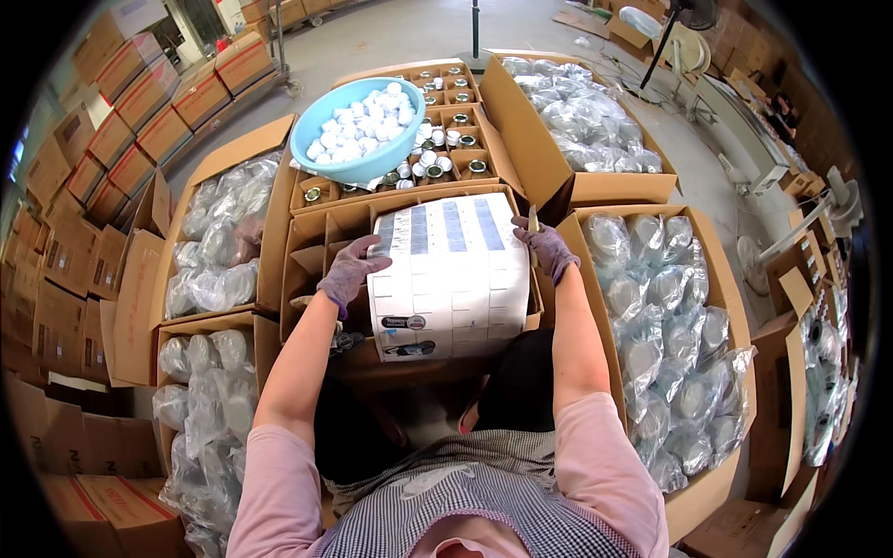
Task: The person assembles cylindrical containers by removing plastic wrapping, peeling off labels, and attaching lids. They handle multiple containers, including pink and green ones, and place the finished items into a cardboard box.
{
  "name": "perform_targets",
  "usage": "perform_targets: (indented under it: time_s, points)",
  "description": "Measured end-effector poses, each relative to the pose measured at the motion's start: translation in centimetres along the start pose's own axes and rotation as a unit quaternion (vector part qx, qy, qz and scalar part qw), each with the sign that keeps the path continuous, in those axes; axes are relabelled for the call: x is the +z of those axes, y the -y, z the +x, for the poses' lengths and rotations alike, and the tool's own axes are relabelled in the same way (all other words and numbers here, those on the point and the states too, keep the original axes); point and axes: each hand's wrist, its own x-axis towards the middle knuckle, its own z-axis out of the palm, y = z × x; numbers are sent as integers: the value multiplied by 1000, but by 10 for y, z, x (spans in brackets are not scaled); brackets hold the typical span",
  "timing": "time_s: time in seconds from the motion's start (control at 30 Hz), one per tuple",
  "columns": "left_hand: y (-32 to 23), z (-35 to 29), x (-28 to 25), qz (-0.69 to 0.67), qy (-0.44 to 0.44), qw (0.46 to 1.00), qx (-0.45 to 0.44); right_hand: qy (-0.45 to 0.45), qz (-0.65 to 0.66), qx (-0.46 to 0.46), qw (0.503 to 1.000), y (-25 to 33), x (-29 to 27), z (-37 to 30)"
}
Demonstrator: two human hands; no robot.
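A wide white printed sheet (pixel 451 279), marked off into rows of panels with grey-blue blocks, lies over an open carton with cardboard dividers (pixel 326 230) in front of me. Its near end bends down over the carton's near side. At the sheet's left edge is my left hand (pixel 351 272) in a purple-grey glove, thumb on the paper and fingers closed on the edge. My right hand (pixel 551 249), gloved alike, is at the right edge with bent fingers. Between them a narrow yellowish strip (pixel 533 219) sticks up; its kind I cannot make out.
A light-blue basin (pixel 307 139) of white caps rests on divided cartons holding capped jars (pixel 433 167). Open cartons of plastic-wrapped glassware stand at left (pixel 220 242), right (pixel 665 316) and far right (pixel 586 112). Stacked cartons (pixel 139 121) line the left. A stand pole (pixel 475 33) rises behind.
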Motion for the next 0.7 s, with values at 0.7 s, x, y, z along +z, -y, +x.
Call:
perform_targets:
  time_s: [0.7]
  points:
    - [-85,-92,-217,58,-216,938,265,51,-107,-241,963,176,243,-55]
